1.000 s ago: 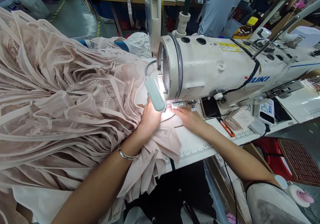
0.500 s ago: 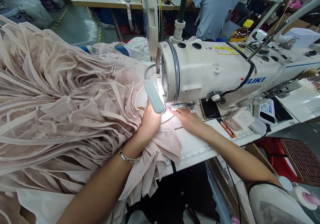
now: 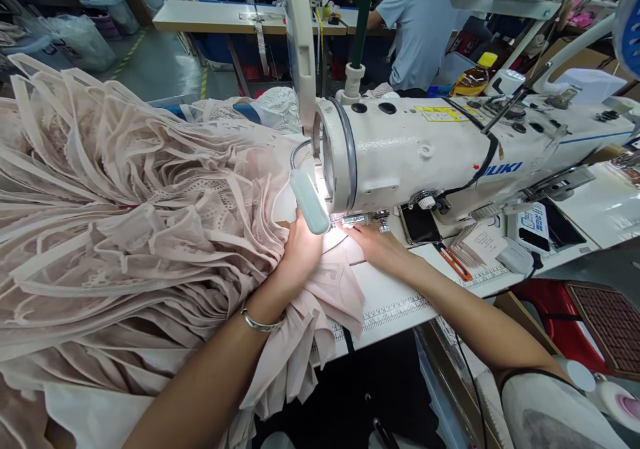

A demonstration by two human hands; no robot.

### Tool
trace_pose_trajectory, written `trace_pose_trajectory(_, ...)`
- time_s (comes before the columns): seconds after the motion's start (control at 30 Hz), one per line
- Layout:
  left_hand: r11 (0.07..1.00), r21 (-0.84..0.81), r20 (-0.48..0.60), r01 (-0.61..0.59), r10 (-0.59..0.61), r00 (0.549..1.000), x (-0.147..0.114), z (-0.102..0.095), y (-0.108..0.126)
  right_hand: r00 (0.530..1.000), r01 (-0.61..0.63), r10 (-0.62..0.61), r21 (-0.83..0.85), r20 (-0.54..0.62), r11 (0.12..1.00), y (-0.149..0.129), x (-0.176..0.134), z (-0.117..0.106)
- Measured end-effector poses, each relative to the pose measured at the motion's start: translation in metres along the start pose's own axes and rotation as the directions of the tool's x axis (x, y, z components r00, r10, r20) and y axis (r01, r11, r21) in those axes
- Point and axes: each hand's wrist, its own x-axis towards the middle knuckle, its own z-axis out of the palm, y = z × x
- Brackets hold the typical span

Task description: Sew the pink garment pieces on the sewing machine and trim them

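My left hand [image 3: 303, 249] lies on pale pink fabric [image 3: 336, 282] at the sewing machine [image 3: 395, 149]; the lamp and the back of the hand hide its fingers. On the needle's right, my right hand [image 3: 374, 243] has its fingertips closed on the edge of the same fabric, close to the metal attachment [image 3: 356, 219]. A small lit lamp [image 3: 309, 202] hangs over the sewing spot and covers the needle. Left of my hands, a large heap of pale pink garments with lace and straps [image 3: 130, 235] runs up against my left forearm.
On the table's right lie a phone [image 3: 420, 224], an orange cutter [image 3: 454, 261], paper tags [image 3: 477, 243] and a white box [image 3: 533, 225]. A ruler strip [image 3: 395, 312] follows the front edge. Behind the machine stand a bottle [image 3: 473, 77] and a person in a light blue shirt [image 3: 425, 29].
The view has tilted up slightly, so everything sits a little lower in the picture. Both hands stay at the same spot by the needle, and the fabric has hardly moved.
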Motion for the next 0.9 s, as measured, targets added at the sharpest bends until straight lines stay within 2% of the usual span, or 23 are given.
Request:
trace_pose_trajectory(0.07,0.998,0.004,-0.050,0.067,-0.067,0.997,-0.001,-0.003,0.006,1.000,0.021,-0.021,-0.011,-0.020,1.000,0.002,0.000,0.002)
trace_pose_trajectory(0.17,0.996,0.031,-0.018,0.085,-0.084,0.996,-0.005,-0.008,0.013,0.999,0.030,-0.030,0.001,-0.045,1.000,0.004,0.000,0.005)
trace_pose_trajectory(0.23,0.984,0.178,0.012,0.002,-0.004,1.000,-0.013,-0.011,0.014,1.000,-0.004,0.004,0.020,-0.019,1.000,0.003,0.001,0.006)
trace_pose_trajectory(0.27,0.952,0.293,0.044,-0.086,0.077,0.996,-0.018,-0.012,0.013,1.000,-0.024,0.024,0.025,0.001,0.999,0.003,0.001,0.005)
trace_pose_trajectory(0.3,0.888,0.412,0.102,-0.205,0.179,0.979,-0.024,-0.014,0.012,0.999,-0.038,0.037,0.025,0.016,0.999,0.001,0.002,0.005)
trace_pose_trajectory(0.33,0.792,0.508,0.183,-0.339,0.285,0.941,-0.030,-0.016,0.011,0.999,-0.040,0.039,0.020,0.020,0.999,0.000,0.002,0.004)
trace_pose_trajectory(0.4,0.581,0.588,0.354,-0.563,0.441,0.825,-0.040,-0.020,0.007,1.000,-0.013,0.013,-0.004,-0.015,1.000,-0.004,0.001,0.003)
trace_pose_trajectory(0.43,0.492,0.595,0.421,-0.636,0.483,0.767,-0.043,-0.024,0.006,0.999,0.005,-0.006,-0.022,-0.048,1.000,-0.006,-0.001,0.003)
trace_pose_trajectory(0.47,0.427,0.601,0.464,-0.675,0.502,0.730,-0.045,-0.027,0.004,0.996,0.021,-0.025,-0.040,-0.088,0.999,-0.007,-0.002,0.004)
trace_pose_trajectory(0.53,0.365,0.640,0.484,-0.676,0.493,0.723,-0.042,-0.034,0.002,0.984,0.056,-0.067,-0.072,-0.162,0.996,-0.007,-0.007,0.007)
trace_pose_trajectory(0.63,0.369,0.670,0.457,-0.645,0.480,0.749,-0.032,-0.040,0.001,0.960,0.169,-0.183,-0.079,-0.213,0.982,-0.005,-0.012,0.012)
trace_pose_trajectory(0.7,0.386,0.639,0.460,-0.665,0.501,0.733,-0.027,-0.041,0.002,0.945,0.228,-0.233,-0.047,-0.232,0.973,-0.003,-0.013,0.014)
trace_pose_trajectory(0.9,0.441,0.547,0.486,-0.711,0.524,0.699,-0.027,-0.040,0.003,0.941,0.233,-0.222,0.010,-0.253,0.973,-0.001,-0.011,0.015)
